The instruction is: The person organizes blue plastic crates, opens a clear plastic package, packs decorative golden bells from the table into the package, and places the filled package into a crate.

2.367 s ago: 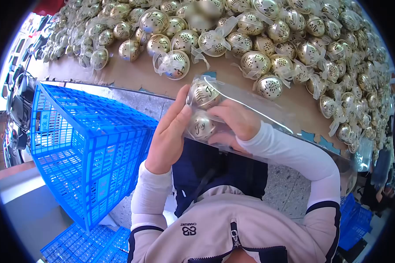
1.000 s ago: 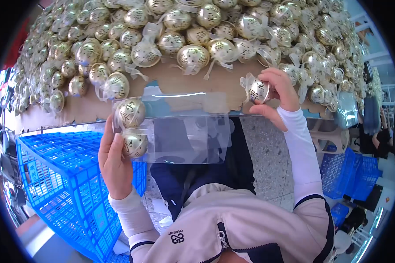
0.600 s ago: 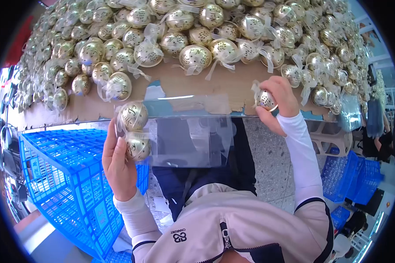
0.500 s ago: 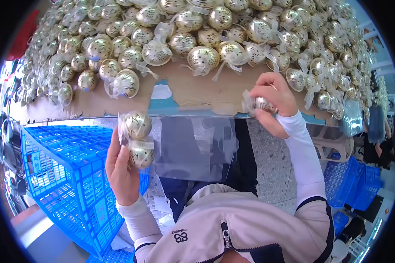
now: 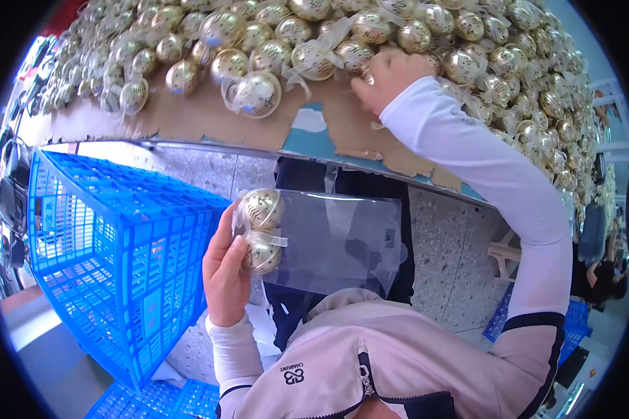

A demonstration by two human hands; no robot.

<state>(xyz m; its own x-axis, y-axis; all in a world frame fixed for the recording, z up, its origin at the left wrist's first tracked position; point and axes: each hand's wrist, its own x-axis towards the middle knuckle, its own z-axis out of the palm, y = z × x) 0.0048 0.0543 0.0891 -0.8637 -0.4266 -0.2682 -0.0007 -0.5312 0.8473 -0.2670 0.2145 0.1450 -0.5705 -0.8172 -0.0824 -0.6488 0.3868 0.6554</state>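
Fingers of my left hand (image 5: 227, 279) are closed on the left end of a clear plastic bag (image 5: 335, 241). Two gold baubles, an upper one (image 5: 262, 209) and a lower one (image 5: 261, 255), lie inside that end. The rest of the bag stretches flat to the right, over my legs. My right hand (image 5: 391, 80) reaches onto the front of a heap of gold baubles (image 5: 314, 59) with white ribbons. Its fingers are bent round a bauble at the heap's edge, partly hidden by the hand.
Brown cardboard (image 5: 189, 126) with torn edges covers the table front. A large blue crate (image 5: 133, 244) stands at the left, with more blue crates (image 5: 161, 401) below it. A beige stool (image 5: 504, 255) and other blue crates are at the right. A person (image 5: 604, 279) is at the far right.
My right hand has moved left and away from me, from the table's front edge to the heap. The bag with the two baubles has shifted right in view with my left hand.
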